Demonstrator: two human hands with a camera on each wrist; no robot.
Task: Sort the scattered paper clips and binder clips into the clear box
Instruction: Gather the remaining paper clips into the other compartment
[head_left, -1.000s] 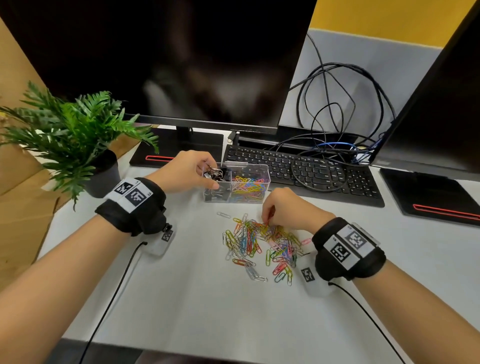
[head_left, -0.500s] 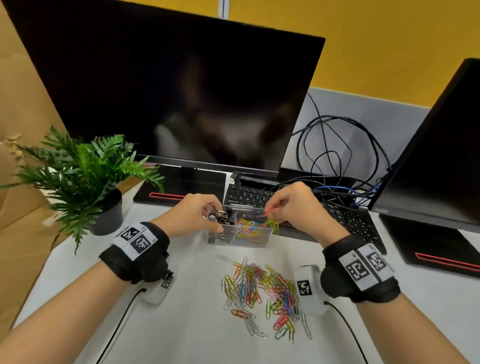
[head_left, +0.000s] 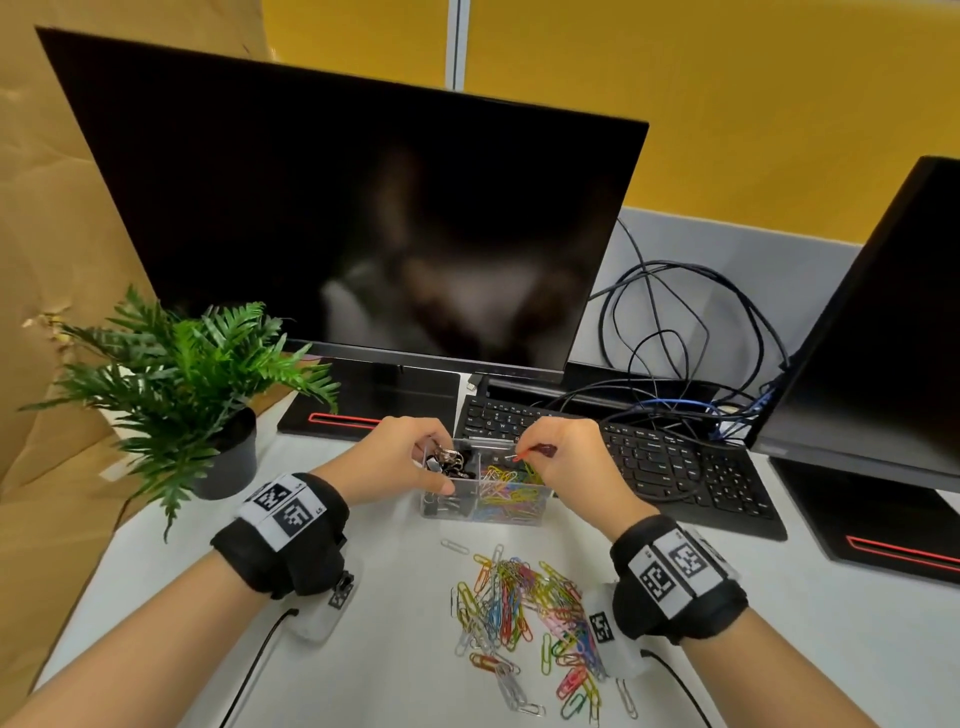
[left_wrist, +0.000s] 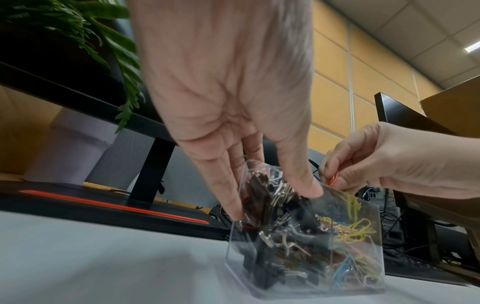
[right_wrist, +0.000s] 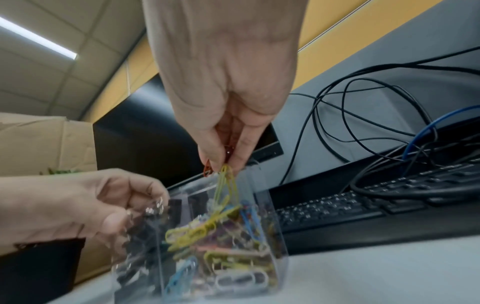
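Left hand (head_left: 400, 460) grips clear box (head_left: 485, 512) on desk (head_left: 363, 649). Right hand (head_left: 563, 457) pinches red paper clip (head_left: 521, 455), apparently yellow one too, over right compartment. Loose clips (head_left: 524, 618) near.

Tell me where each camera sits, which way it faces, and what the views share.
Head: on the head, looking forward and down at the desk; both forearms, left hand and right hand show, over the clear box.
Left wrist: under the left wrist, looking along the palm at the box's binder clips.
Right wrist: under the right wrist, looking along its fingers, which pinch paper clips above the box.
Shared: each wrist view shows the box and the other hand.
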